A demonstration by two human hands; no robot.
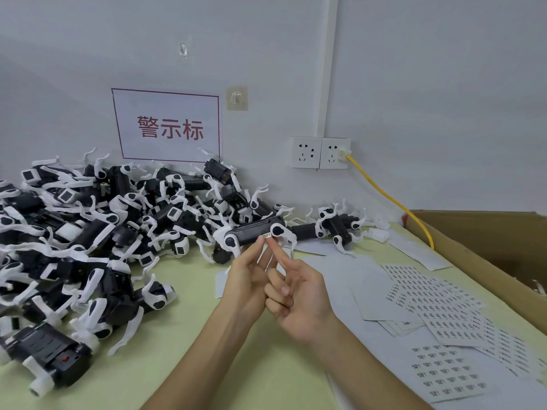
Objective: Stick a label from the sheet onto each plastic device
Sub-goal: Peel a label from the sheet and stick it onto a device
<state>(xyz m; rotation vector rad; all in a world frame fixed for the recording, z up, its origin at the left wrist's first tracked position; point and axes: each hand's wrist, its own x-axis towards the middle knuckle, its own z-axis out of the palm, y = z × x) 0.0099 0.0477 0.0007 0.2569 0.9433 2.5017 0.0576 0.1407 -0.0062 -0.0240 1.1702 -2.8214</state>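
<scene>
My left hand (248,276) holds a black-and-white plastic device (254,232) up above the table, fingers gripping its underside. My right hand (299,294) has its index finger stretched up, with the tip pressing a small label (267,236) onto the device's black body; its other fingers are curled. Label sheets (444,306) lie spread on the table to the right, with one sheet (447,371) nearest me.
A big heap of the same devices (97,232) covers the left side of the green table (183,335), and a few (337,226) lie by the wall. A cardboard box (485,250) stands at the right. A yellow cable (390,199) runs from the wall sockets (321,152).
</scene>
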